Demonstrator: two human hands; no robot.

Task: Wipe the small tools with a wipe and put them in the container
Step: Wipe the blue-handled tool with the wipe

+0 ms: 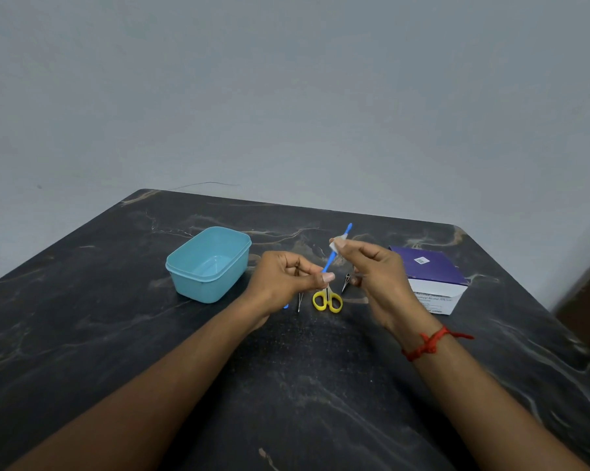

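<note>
Two hands held above dark, marble-veined table point(117, 334). Left hand point(286, 277) pinches lower end of thin blue plastic stick point(330, 260), tilted. Right hand point(371, 266) pinches small white wipe point(336, 243) round its upper shaft. Teal round-cornered plastic container point(208, 287) stands left of the hands; yellow-handled scissors point(327, 301) lie below them.

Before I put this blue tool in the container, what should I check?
1. Grip on the blue tool: left hand pinches its lower end. Ok.
2. Wipe contact: right hand pinches the wipe round the upper shaft. Ok.
3. Whole tool wiped: cannot tell.
4. Container open, upright, nothing inside. Ok.
5. Other tools packed: yellow scissors lie on the table, not in the container. Not ok.
</note>
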